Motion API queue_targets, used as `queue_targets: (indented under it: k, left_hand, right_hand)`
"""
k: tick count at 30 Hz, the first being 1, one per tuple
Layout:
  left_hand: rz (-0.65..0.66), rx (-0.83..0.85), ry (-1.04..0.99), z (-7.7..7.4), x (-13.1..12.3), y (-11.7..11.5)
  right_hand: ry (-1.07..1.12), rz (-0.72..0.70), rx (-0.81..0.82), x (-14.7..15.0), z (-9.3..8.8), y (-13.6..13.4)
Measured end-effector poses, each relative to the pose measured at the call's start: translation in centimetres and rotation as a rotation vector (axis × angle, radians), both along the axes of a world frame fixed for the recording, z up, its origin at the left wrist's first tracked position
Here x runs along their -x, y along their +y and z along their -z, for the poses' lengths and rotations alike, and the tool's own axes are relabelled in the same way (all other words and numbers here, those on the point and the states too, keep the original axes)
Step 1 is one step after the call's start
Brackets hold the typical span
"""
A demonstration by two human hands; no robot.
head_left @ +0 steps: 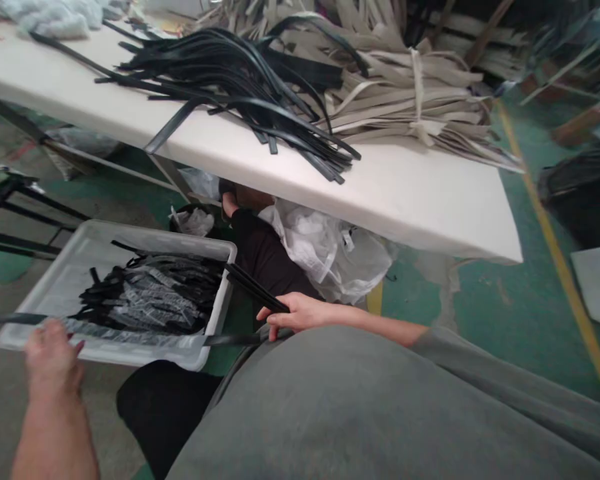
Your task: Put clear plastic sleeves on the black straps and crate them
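My left hand point(53, 353) is closed on a long flat black strap point(130, 333) near the left edge of the view. The strap runs across the front of a white plastic bin point(115, 352) toward my lap, and its middle stretch looks greyish and shiny. My right hand point(300, 312), by my waist, grips a few narrow black strips point(253, 287) that point up and left. The long strap's other end passes close under those fingers; whether they hold it too, I cannot tell. A pile of black and grey strips point(155, 293) lies in the bin.
Above my knees stretches a white-covered table point(430, 200). On it lie loose black straps point(240, 80) and a tied bundle of beige strips point(430, 100). Underneath are white plastic bags point(330, 247). A dark metal stool frame point(20, 213) stands left of the bin.
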State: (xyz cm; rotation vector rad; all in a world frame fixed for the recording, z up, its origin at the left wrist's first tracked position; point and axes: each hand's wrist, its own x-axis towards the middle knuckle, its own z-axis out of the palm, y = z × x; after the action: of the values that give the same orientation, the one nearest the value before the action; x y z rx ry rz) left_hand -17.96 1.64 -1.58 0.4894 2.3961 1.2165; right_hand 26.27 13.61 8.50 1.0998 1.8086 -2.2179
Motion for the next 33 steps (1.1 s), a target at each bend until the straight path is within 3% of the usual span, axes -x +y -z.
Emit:
queue_targets:
  k: [3,4,6,10,13,16,21,23,24,25,27,30,31,33]
  left_hand:
    - [-0.229,-0.058,0.073,-1.0,-1.1,0.8]
    - [-0.226,-0.073,0.026,-0.8,-2.1,1.0]
    - [-0.167,-0.075,-0.133,0.3,-4.6,1.0]
    - [0.042,-0.047,-0.421,3.0,-10.3,0.3]
    - [0.242,-0.029,-0.517,2.9,-14.6,0.1]
    - [0.521,-0.068,-0.522,-0.5,-18.2,0.6]
    - [0.953,-0.231,-0.440,-10.7,-22.0,1.3]
    - [1.146,-0.221,-0.435,-12.4,-23.3,1.8]
    - [1.226,-0.160,-0.438,-12.0,-23.8,2.2]
    - [1.277,-0.070,-0.418,-10.6,-24.1,2.5]
    - [1.189,0.169,-0.189,-5.6,-23.9,2.8]
    - [1.040,0.633,0.146,3.2,-22.4,2.0]
    - [1.023,0.687,0.153,5.6,-21.9,1.7]
    - [1.001,0.730,0.151,9.0,-20.7,1.5]
  right_hand:
    - [-0.057,0.010,-0.054,-2.0,0.1,1.0]
    - [-0.093,0.025,-0.084,-2.9,0.3,1.6]
    - [-0.224,0.094,-0.198,-5.2,0.8,2.9]
    - [-0.637,0.280,-0.654,-9.4,2.9,5.3]
    - [-0.771,0.337,-0.806,-11.0,4.8,6.3]
    - [-0.773,0.368,-0.802,-11.4,6.3,7.0]
    - [-0.745,0.418,-0.777,-10.2,6.6,7.4]
    - [-0.721,0.430,-0.761,-9.3,5.9,6.9]
    - [-0.698,0.423,-0.749,-8.9,5.4,6.6]
    - [-0.677,0.481,-0.724,-8.5,5.0,6.3]
    - [-0.605,0.485,-0.685,-7.9,4.3,5.9]
    - [-0.591,0.456,-0.649,-6.9,4.0,5.2]
    - [-0.598,0.451,-0.643,-6.6,4.0,5.0]
    - [-0.607,0.425,-0.632,-5.9,4.1,4.6]
